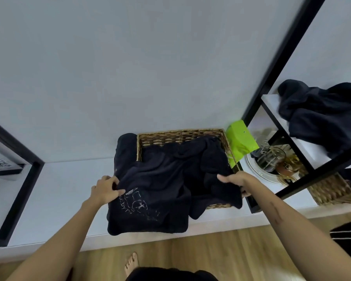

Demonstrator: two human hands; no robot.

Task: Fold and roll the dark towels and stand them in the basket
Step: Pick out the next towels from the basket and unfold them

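A wicker basket [180, 136] stands on the white shelf against the wall. A large dark towel [156, 179] with a pale drawing on it lies crumpled over the basket and spills over its left and front rims. My left hand [105, 190] pinches the towel's left edge. My right hand [236, 180] grips the dark cloth at the basket's right front corner, fingers curled under it. More dark towels [320, 116] lie heaped on the upper right shelf.
A bright green bag [239, 140] leans by the basket's right side. A glass jar on a white plate [270, 161] sits behind a black metal frame post [249, 201]. Another wicker basket [330, 189] is at the right. A black frame [18, 191] stands at left.
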